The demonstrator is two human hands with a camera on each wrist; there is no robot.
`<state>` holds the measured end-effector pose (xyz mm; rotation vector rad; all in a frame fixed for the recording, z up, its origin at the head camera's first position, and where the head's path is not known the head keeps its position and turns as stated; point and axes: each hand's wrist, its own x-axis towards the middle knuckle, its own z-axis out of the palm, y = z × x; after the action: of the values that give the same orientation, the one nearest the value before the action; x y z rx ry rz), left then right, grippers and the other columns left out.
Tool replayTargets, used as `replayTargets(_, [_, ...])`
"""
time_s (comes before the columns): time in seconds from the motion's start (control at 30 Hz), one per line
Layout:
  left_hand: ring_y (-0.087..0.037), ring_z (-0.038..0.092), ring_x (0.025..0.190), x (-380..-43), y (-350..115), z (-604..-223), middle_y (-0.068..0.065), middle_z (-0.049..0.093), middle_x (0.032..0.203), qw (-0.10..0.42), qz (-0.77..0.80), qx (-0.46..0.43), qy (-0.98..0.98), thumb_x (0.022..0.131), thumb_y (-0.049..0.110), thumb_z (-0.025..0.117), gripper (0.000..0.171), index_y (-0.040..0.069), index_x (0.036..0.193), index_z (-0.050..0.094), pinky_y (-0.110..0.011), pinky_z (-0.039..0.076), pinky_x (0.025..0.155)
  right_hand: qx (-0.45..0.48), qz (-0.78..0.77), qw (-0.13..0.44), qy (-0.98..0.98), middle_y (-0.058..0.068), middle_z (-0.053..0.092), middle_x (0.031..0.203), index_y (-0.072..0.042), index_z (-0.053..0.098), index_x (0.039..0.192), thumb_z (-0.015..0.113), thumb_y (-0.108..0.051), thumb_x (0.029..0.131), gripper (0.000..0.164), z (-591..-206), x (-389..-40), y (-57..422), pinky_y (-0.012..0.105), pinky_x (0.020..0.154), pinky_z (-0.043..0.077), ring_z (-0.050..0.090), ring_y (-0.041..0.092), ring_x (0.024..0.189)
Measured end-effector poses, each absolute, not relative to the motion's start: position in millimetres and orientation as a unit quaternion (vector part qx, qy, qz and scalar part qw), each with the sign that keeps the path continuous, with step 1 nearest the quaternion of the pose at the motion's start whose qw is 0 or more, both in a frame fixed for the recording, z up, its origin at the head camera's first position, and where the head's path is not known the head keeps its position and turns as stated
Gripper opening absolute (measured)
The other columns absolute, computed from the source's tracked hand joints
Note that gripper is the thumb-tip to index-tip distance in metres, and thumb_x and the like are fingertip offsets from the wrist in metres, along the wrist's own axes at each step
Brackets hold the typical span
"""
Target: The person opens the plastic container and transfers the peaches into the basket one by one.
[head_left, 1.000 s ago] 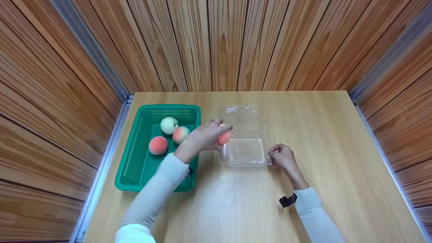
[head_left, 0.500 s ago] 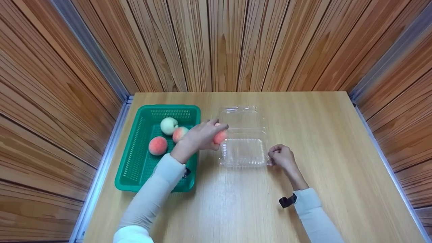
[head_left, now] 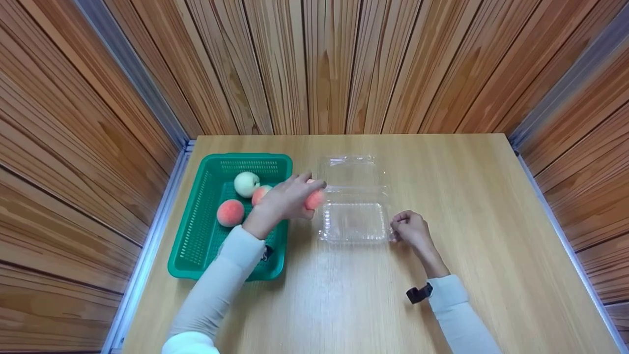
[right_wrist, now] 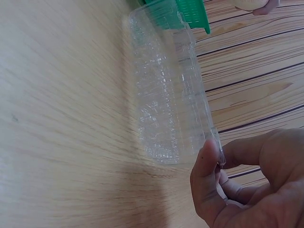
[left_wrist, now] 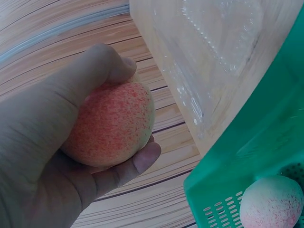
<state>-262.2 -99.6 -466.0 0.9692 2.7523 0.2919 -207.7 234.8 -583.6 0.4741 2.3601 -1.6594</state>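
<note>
My left hand (head_left: 289, 197) grips a pink peach (head_left: 315, 199) in the air between the green basket and the clear plastic clamshell box (head_left: 356, 221). In the left wrist view, thumb and fingers curl round the peach (left_wrist: 114, 126). My right hand (head_left: 412, 228) pinches the near right corner of the box; the right wrist view shows thumb and finger on the rim of the box (right_wrist: 166, 90). The box lies with its lid (head_left: 351, 169) folded back, away from me. Three peaches sit in the basket: a pale one (head_left: 246, 184), a pink one (head_left: 230, 213) and a partly hidden one (head_left: 260, 193).
The green basket (head_left: 184, 246) stands at the left of the wooden table (head_left: 467, 196). A small dark item (head_left: 267, 253) shows by the left cuff, partly hidden. Wood-panelled walls (head_left: 327, 69) enclose the back and both sides.
My left hand has drifted left with the peach, from over the box's left edge toward the basket. The right hand and the box have stayed in place.
</note>
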Motion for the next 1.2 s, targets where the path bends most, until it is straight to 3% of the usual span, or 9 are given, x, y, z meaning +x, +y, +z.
replayTargets(0.73, [-0.036, 0.062, 0.121, -263.2, -116.8, -466.8, -0.015, 0.057, 0.143, 0.104, 0.087, 0.282, 0.95, 0.089, 0.027, 0.086, 0.069, 0.025, 0.15, 0.055, -0.052, 0.063, 0.094, 0.159, -0.571, 0.111, 0.797, 0.01, 0.064, 0.084, 0.01, 0.059, 0.111, 0.057, 0.001, 0.097, 0.016, -584.2, -206.3, 236.0, 0.026, 0.058, 0.059, 0.068, 0.014, 0.062])
replayTargets(1.0, [-0.049, 0.055, 0.14, -262.2, -121.6, -466.7, -0.02, 0.049, 0.158, 0.115, 0.111, 0.259, 0.953, 0.09, 0.025, 0.086, 0.071, 0.026, 0.153, 0.055, -0.065, 0.056, 0.103, 0.157, -0.573, 0.111, 0.797, 0.007, 0.062, 0.082, 0.009, 0.058, 0.109, 0.057, 0.003, 0.097, 0.014, -583.8, -206.3, 236.6, 0.025, 0.057, 0.059, 0.067, 0.013, 0.06])
replayTargets(1.2, [-0.05, 0.056, 0.139, -263.8, -127.6, -467.3, -0.021, 0.052, 0.155, 0.111, 0.124, 0.264, 0.95, 0.09, 0.022, 0.086, 0.07, 0.023, 0.152, 0.055, -0.061, 0.055, 0.106, 0.158, -0.566, 0.112, 0.802, 0.006, 0.062, 0.08, 0.009, 0.059, 0.109, 0.058, 0.003, 0.097, 0.014, -583.4, -206.5, 236.5, 0.025, 0.057, 0.058, 0.067, 0.013, 0.06])
